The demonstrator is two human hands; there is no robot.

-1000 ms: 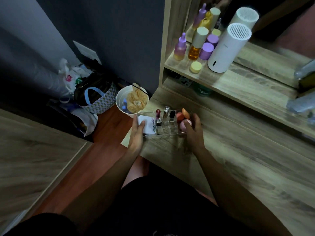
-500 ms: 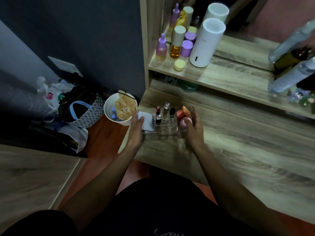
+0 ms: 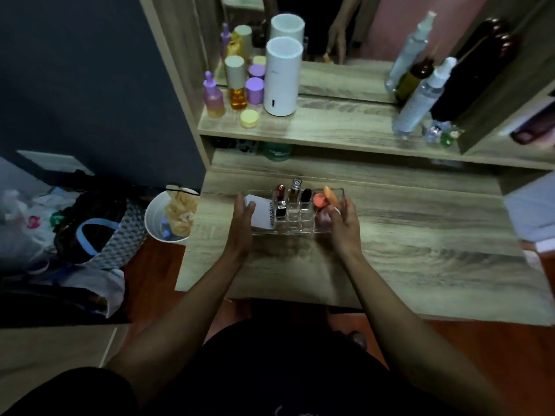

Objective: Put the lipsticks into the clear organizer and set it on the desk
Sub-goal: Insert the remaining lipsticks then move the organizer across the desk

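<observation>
The clear organizer (image 3: 297, 225) is on the wooden desk (image 3: 420, 250), toward its left side. Several lipsticks (image 3: 295, 190) stand upright in its middle slots: a red one, a silver-capped one and black ones. A white tube (image 3: 262, 216) lies in its left section, and orange and pink makeup sponges (image 3: 326, 199) fill the right section. My left hand (image 3: 241, 223) grips the organizer's left end. My right hand (image 3: 342, 223) grips its right end. I cannot tell whether its base touches the desk.
A raised shelf (image 3: 330, 127) behind holds a white cylinder device (image 3: 282, 76), purple and amber bottles (image 3: 232, 88), spray bottles (image 3: 420, 97) and a mirror. Left of the desk, on the floor, stand a white bin (image 3: 163, 219) and bags (image 3: 93, 235).
The view has swung right, so the desk fills more of the frame. Both hands have carried the organizer rightward from the desk's left corner to further in on the top.
</observation>
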